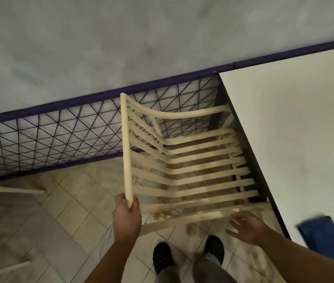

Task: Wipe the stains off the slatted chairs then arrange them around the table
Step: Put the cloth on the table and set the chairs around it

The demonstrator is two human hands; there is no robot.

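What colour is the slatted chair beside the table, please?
The slatted chair is cream, a pale beige; the head view shows it best.

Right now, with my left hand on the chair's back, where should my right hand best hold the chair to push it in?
Take the near side rail of the chair, from above, on your side. It is a bare bar just by the open right hand, while the table covers the seat's front. The left hand grips the back rail's end.
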